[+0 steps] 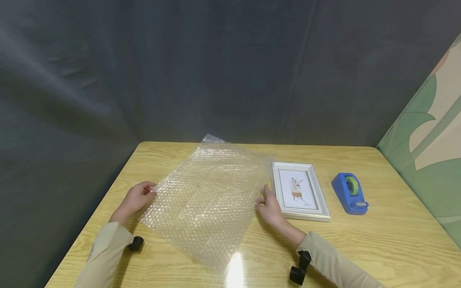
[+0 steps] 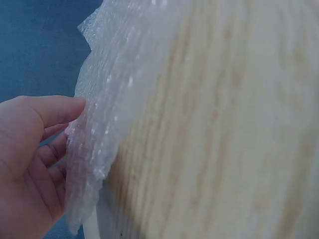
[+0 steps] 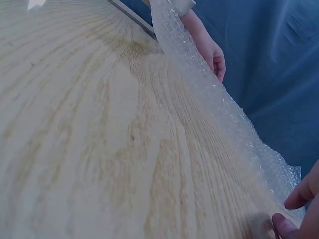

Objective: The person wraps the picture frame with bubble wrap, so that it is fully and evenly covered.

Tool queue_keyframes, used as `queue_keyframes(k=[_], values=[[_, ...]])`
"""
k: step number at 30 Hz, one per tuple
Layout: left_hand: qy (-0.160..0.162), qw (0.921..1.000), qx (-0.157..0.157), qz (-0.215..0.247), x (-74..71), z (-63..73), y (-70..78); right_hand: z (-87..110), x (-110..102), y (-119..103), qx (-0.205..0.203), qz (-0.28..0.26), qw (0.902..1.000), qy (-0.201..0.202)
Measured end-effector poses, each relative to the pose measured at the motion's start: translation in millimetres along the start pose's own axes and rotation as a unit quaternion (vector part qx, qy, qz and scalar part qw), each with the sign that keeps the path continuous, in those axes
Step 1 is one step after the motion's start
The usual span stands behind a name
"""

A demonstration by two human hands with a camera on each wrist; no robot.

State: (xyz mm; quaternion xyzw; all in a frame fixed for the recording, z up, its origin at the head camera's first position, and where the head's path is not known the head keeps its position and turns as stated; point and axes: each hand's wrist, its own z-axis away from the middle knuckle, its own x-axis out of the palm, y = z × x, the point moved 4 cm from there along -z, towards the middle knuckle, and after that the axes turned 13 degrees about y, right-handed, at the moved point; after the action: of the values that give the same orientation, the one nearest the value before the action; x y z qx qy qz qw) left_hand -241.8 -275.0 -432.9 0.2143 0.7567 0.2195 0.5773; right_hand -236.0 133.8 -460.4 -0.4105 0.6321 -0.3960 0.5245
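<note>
A translucent sheet of bubble wrap (image 1: 205, 200) spreads between my hands over the wooden table, its far corner overlapping the table's back edge in the head view. My left hand (image 1: 138, 197) pinches the sheet's left edge; the left wrist view shows the thumb (image 2: 75, 105) on the near face and fingers behind. At the right edge, my right hand (image 1: 269, 208) holds the sheet between thumb and forefinger (image 3: 301, 191), low over the table. Just right of that hand lies a white picture frame (image 1: 322, 192) with a plant-pot print.
A blue tape dispenser (image 1: 345, 194) with a green roll stands right of the frame. Dark cloth (image 1: 223, 72) hangs behind and left of the table (image 1: 396, 240). A leaf-patterned wall (image 1: 432, 148) borders the right side. Black wrist cameras (image 1: 136, 243) sit below both hands.
</note>
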Motion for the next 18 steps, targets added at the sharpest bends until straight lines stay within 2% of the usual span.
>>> queue_keyframes(k=[4,7,9,11,13,18], values=[[-0.007,0.9999,-0.012,0.005,-1.9,-1.2,2.6,-0.7,-2,-2,0.001,-0.004,1.0000,-0.007],[-0.007,0.9997,-0.008,-0.023,-5.2,-4.8,10.3,-3.4,-11,-8,-0.002,-0.001,0.9999,-0.017],[0.001,0.9989,0.006,-0.047,-6.2,-9.7,19.4,-7.4,-21,-12,-0.007,0.007,0.9996,-0.026],[0.012,0.9975,0.023,-0.066,-5.7,-16.2,33.0,-12.7,-34,-14,-0.022,0.025,0.9988,-0.035],[0.017,0.9969,0.039,-0.066,-2.3,-23.3,49.7,-18.9,-48,-16,-0.044,0.047,0.9970,-0.044],[0.017,0.9980,0.060,-0.011,14.0,-38.8,99.7,-35.8,-87,-11,-0.082,0.098,0.9898,-0.062]])
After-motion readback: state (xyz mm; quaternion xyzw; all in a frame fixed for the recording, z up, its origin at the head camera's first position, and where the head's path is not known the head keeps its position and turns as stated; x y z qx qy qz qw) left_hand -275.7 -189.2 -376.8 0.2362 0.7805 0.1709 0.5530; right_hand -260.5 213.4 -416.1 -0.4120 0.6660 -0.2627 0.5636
